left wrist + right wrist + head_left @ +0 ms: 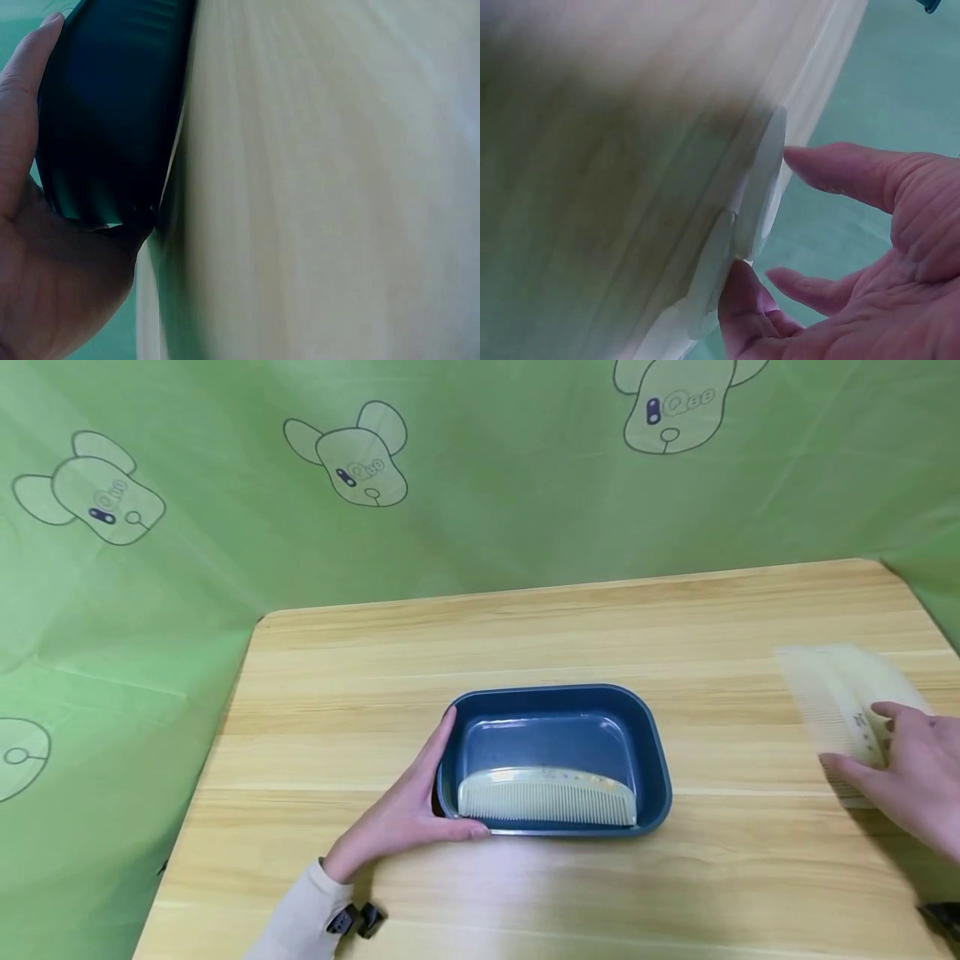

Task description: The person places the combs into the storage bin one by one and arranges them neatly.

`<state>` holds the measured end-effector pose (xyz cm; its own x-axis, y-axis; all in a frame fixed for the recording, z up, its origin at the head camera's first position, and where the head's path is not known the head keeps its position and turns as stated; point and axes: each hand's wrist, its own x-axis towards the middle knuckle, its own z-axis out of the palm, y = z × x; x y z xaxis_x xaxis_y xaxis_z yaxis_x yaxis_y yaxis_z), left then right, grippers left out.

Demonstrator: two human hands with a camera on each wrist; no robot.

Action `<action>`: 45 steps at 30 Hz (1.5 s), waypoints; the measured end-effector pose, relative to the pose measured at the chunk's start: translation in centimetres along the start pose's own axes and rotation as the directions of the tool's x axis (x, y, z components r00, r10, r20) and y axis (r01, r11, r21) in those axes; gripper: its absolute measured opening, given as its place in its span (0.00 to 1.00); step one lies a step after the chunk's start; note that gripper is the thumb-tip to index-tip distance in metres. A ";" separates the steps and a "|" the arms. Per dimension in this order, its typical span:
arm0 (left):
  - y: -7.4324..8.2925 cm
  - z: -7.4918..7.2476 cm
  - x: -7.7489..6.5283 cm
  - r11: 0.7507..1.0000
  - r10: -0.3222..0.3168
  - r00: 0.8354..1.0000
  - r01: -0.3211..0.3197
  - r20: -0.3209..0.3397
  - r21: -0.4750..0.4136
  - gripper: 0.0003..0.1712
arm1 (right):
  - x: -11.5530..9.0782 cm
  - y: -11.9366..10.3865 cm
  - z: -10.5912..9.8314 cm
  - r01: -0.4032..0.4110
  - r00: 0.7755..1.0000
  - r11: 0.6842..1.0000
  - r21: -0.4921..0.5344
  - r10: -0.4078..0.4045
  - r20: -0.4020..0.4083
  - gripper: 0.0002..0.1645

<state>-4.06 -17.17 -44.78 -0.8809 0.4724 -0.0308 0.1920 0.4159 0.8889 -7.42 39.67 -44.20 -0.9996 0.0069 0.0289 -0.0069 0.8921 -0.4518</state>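
Observation:
A blue plastic box (540, 745) sits near the middle of the table. My left hand (401, 814) holds its left end, thumb along the near wall and fingers up the left side. Inside, against the near wall, lies a pale cream comb (551, 799), teeth toward me. At the right, my right hand (918, 764) pinches a similar pale comb (832, 714) across its width, with the thumb at the toothed edge. Another pale comb (881, 677) lies right beside it, partly behind the fingers. In the right wrist view, the thumb touches the gripped comb (765, 176).
The light wood table (360, 693) has its far edge against a green cloth (487, 527) printed with cartoon heads. Bare wood shows between the box and the combs on the right. More cloth hangs at the left side.

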 end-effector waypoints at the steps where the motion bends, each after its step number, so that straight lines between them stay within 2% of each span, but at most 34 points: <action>1: 0.0 0.0 0.0 1.000 0.003 1.000 -0.003 -0.001 0.001 0.85 | 0.2 0.2 0.0 0.009 1.000 1.000 -0.014 -0.009 0.001 0.54; 4: 0.0 0.0 0.1 1.000 0.011 1.000 -0.011 0.000 0.004 0.84 | 0.6 0.6 -0.2 0.025 1.000 0.998 -0.054 -0.025 0.005 0.56; 11: 0.2 0.0 0.2 1.000 0.013 1.000 -0.013 -0.002 -0.002 0.84 | 0.8 0.2 -0.1 0.024 0.999 0.999 -0.038 -0.023 0.021 0.50; 22: -0.3 0.1 0.2 0.999 0.041 0.999 -0.041 -0.011 -0.001 0.84 | 1.0 -0.2 -0.4 0.028 0.999 0.999 -0.028 -0.027 0.025 0.52; 30: 0.1 0.3 0.3 1.000 0.016 1.000 -0.016 -0.005 -0.026 0.84 | 0.9 -0.9 -0.7 0.032 0.999 0.999 0.017 -0.033 0.033 0.52; 34: 0.1 0.4 0.2 1.000 0.003 1.000 -0.003 -0.005 -0.031 0.84 | 0.6 -0.9 -0.5 0.066 0.998 0.996 0.061 -0.067 0.020 0.48; 39: 0.1 0.5 -0.1 1.000 -0.008 1.000 0.008 0.006 -0.030 0.85 | 0.2 -1.2 -0.2 0.094 0.996 0.979 0.181 -0.093 -0.012 0.39; 45: 0.3 0.1 -0.2 1.000 -0.010 1.000 0.010 0.004 -0.016 0.84 | 0.2 -1.9 0.2 0.142 0.989 0.975 0.173 -0.134 -0.057 0.36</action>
<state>-3.77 -17.09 -44.56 -0.8809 0.4716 -0.0412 0.1763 0.4076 0.8960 -7.66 37.91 -43.49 -0.9864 -0.0868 0.1394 -0.1532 0.7925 -0.5904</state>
